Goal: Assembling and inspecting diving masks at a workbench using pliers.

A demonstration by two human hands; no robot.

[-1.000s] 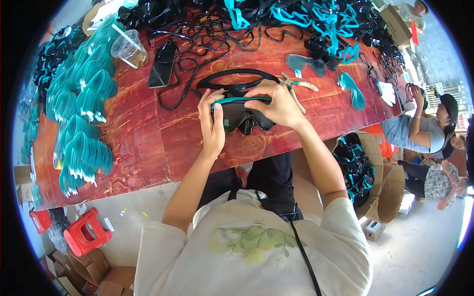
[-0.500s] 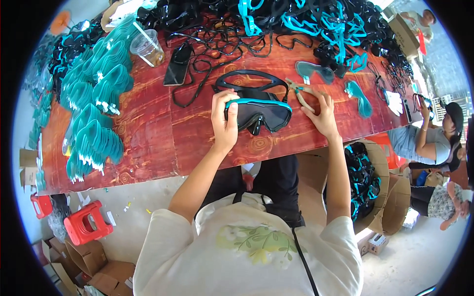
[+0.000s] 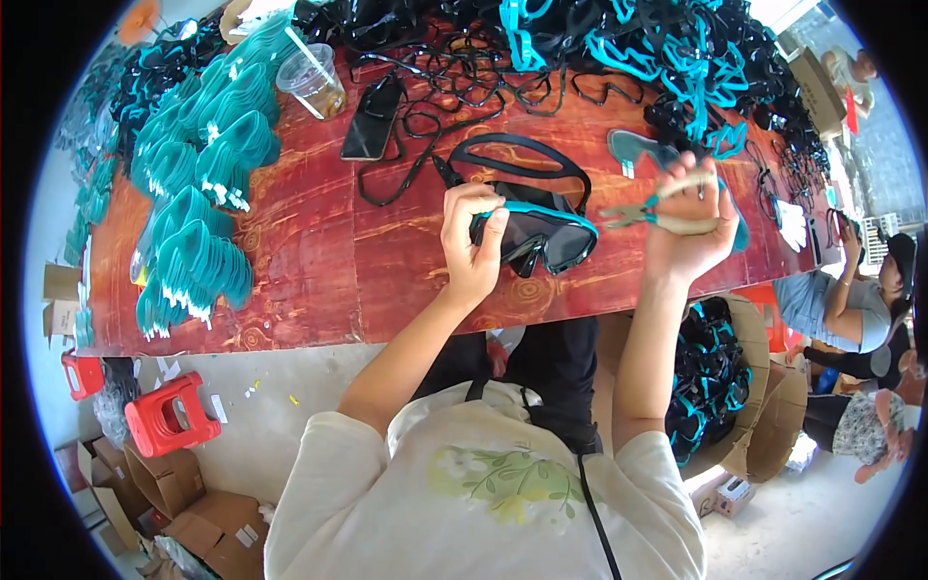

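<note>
My left hand (image 3: pixel 473 237) is closed on the left end of a diving mask (image 3: pixel 543 241) with a dark lens, a teal upper rim and a black strap (image 3: pixel 522 158) looping out behind it. To its right, my right hand (image 3: pixel 688 227) is raised above the table with its palm turned up. It grips pliers (image 3: pixel 667 215) by their pale and teal handles, and the jaws point left toward the mask without touching it. The handles stand apart. Partly hidden behind that hand lies a clear lens piece (image 3: pixel 633 148).
Stacks of teal lenses (image 3: pixel 198 246) line the table's left side. A phone (image 3: pixel 371 126), a plastic cup (image 3: pixel 314 85) and tangled black straps (image 3: pixel 454 72) lie behind. Teal and black mask parts (image 3: pixel 677 58) are heaped at the back. A box of masks (image 3: pixel 715 387) stands below right; people sit beyond.
My right hand has picked the pliers up off the table and lifted them, turning the palm upward. My left hand keeps its hold on the mask, which has tilted slightly.
</note>
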